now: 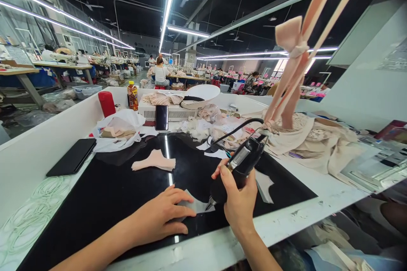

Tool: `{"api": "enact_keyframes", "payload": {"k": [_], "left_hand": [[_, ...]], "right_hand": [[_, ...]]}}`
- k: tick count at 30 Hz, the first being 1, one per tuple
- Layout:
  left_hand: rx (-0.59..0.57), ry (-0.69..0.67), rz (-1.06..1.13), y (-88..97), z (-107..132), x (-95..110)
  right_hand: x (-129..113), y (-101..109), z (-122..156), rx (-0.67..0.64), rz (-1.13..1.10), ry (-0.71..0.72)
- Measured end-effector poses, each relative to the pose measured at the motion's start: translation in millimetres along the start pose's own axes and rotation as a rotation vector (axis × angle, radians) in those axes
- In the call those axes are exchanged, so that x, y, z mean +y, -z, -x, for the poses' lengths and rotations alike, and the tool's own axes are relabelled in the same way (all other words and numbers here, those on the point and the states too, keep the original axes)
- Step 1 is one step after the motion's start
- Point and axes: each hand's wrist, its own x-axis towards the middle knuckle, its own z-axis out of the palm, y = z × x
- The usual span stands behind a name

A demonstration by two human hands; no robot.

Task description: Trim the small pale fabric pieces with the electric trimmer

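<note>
My right hand (239,197) is closed round a black corded hand tool (242,163), its tip pointing down at a small pale fabric piece (199,206) on the black glossy work surface (104,190). My left hand (165,216) lies flat on that fabric piece, fingers stretched out and pressing it down. A pink fabric piece (154,161) lies further back on the black surface. Another pale piece (265,186) lies right of the tool.
Behind are a black phone (161,117), a red cup (106,103), a drink bottle (132,95), a white basket (178,112), fabric heaps (311,139) and a black tablet (72,156). Pink straps (295,51) hang at right. People sit at sewing tables far back.
</note>
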Motion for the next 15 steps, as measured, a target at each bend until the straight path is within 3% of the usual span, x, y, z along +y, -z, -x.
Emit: {"api": "enact_keyframes", "payload": {"k": [15], "left_hand": [[0.081,-0.043,0.085,-2.9,2.6,-4.4]], "right_hand": [[-0.9,-2.5,2.8,-0.036,0.082,-0.013]]}}
